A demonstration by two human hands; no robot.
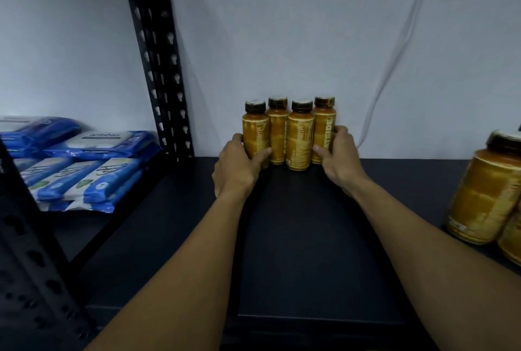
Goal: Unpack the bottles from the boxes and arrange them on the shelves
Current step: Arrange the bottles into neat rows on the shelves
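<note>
"Bottles (300,136) first: where are they?"

"Four amber ones with dark caps stand upright, touching side by side, at the back of a dark shelf (310,238), right against the pale wall (282,40)."

"And the hands?"

"The left hand (239,170) curls round the leftmost one, thumb across its front. The right hand (342,159) wraps the rightmost the same way. Both grips are narrow, closed on the ends of the row."

"Why from both ends?"

"I'd judge it squeezes the four into one tight, straight line, set deep so the front of the shelf is free for more."

"Anything else nearby?"

"Some nearer bottles (485,195) stand on the right, well apart. Blue wipe packs (93,170) lie in the bay to the left, beyond a black slotted post (158,54)."
</note>
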